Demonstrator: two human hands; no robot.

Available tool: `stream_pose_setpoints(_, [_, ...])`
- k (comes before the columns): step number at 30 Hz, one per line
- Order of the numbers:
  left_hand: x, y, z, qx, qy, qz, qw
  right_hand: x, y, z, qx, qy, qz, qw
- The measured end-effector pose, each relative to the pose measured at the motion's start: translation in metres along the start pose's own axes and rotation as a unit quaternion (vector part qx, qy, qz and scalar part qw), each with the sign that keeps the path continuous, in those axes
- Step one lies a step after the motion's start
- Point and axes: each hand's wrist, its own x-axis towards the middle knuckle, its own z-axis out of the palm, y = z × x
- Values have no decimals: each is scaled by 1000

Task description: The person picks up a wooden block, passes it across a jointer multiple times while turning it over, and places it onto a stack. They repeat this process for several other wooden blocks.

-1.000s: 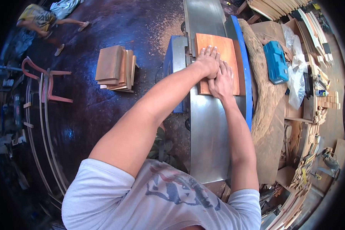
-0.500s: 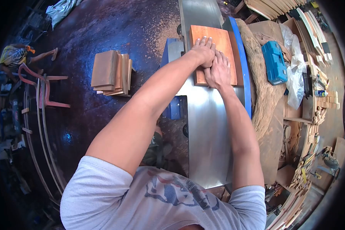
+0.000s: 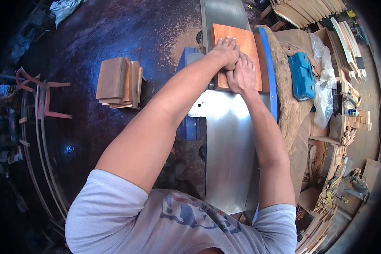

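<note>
The board (image 3: 240,37) has slid toward top centre, baring more metal bed (image 3: 228,156) under your flat, unclenched left hand (image 3: 227,54) and right hand (image 3: 244,77).

Smooth reddish wood board (image 3: 247,42), glossy metal bed (image 3: 229,156)

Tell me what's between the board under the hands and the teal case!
In the head view, a blue fence and then a long, rough piece of wood lie between the board and the teal case.
</note>
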Motion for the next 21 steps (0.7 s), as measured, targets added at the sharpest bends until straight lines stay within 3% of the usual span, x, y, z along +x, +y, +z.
stream_pose_setpoints(9, [37,-34,-16,-3,8,2,1000,51,13,14,-7,-13,-2,1000])
stream_pose_setpoints(15, [76,-83,-22,-85,86,40,992,110,23,26,2,-44,25,999])
stream_pose_setpoints(18, [66,-122,-3,-183,282,-80,938,139,17,39,-16,-84,47,995])
stream_pose_setpoints(21, [62,-161,1,-400,206,-258,855,155,-19,52,-17,-113,62,991])
